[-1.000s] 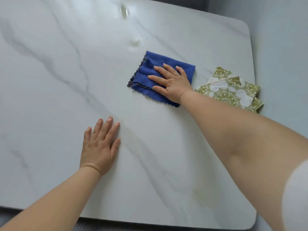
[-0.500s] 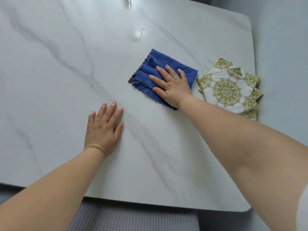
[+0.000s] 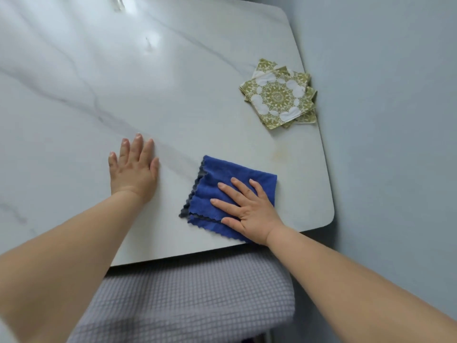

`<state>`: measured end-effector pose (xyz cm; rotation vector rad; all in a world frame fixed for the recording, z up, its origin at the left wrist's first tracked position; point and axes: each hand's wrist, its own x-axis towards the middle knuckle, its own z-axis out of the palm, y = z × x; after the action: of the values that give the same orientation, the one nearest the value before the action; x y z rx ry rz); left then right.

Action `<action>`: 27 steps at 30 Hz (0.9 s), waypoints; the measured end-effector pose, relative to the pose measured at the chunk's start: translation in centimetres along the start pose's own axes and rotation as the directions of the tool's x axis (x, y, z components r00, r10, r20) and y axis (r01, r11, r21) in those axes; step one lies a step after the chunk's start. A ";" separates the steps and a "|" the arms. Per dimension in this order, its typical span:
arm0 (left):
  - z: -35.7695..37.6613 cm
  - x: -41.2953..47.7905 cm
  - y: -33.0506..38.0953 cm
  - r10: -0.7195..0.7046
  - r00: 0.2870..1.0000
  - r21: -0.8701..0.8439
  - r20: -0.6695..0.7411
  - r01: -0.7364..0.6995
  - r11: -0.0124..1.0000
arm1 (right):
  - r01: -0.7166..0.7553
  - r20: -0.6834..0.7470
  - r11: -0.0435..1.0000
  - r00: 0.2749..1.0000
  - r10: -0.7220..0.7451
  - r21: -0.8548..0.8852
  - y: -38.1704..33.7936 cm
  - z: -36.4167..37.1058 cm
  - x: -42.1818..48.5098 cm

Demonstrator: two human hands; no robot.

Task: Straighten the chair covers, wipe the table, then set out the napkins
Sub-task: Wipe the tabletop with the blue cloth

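A folded blue cloth [image 3: 222, 184] lies on the white marble table [image 3: 99, 82] near its front right corner. My right hand [image 3: 247, 211] presses flat on the cloth with straight, spread fingers. To the left of the cloth my left hand [image 3: 134, 169] rests flat on the bare tabletop, fingers straight. A small stack of green-and-white patterned napkins [image 3: 279, 95] sits by the table's right edge, beyond the cloth. A chair with a grey waffle-textured cover [image 3: 193, 300] stands under the front edge, between my arms.
A pale blue-grey wall [image 3: 395, 120] runs close along the table's right side. Light glare and small marks show on the far part of the tabletop [image 3: 150, 43].
My right hand has dragged the blue cloth toward the front edge of the table, away from the napkins. My left hand stays flat on the table. The chair has come into view.
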<state>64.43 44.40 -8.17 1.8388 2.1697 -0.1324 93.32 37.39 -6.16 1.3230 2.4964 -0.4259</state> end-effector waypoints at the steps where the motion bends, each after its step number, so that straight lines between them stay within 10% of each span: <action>1: 0.0 -0.1 0.4 -0.007 1.000 -0.004 0.016 0.007 1.000 | -0.023 0.009 1.000 1.000 0.023 0.020 0.4 0.4 -1.2; 12: -1.1 -1.0 6.3 0.115 0.993 -0.106 0.013 -0.113 0.988 | -0.148 0.022 0.960 0.989 0.147 0.239 9.2 0.5 -8.2; 16: -2.6 0.9 11.2 0.146 0.989 -0.181 -0.023 -0.148 0.972 | -0.184 -0.332 0.821 0.850 0.409 0.541 9.1 -0.9 -6.7; 21: -4.5 4.7 19.3 0.130 0.992 -0.387 -0.002 -0.120 0.914 | -0.433 -0.171 0.867 0.861 0.478 0.246 8.4 1.4 -5.4; 27: -4.9 9.6 26.8 0.042 0.998 -0.384 0.039 -0.023 0.923 | -0.266 -0.110 0.959 0.955 0.276 0.099 13.2 0.7 -3.1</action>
<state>88.50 59.57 -2.98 1.6273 1.9610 0.2398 106.06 41.87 -7.32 1.7456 2.3641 -0.3995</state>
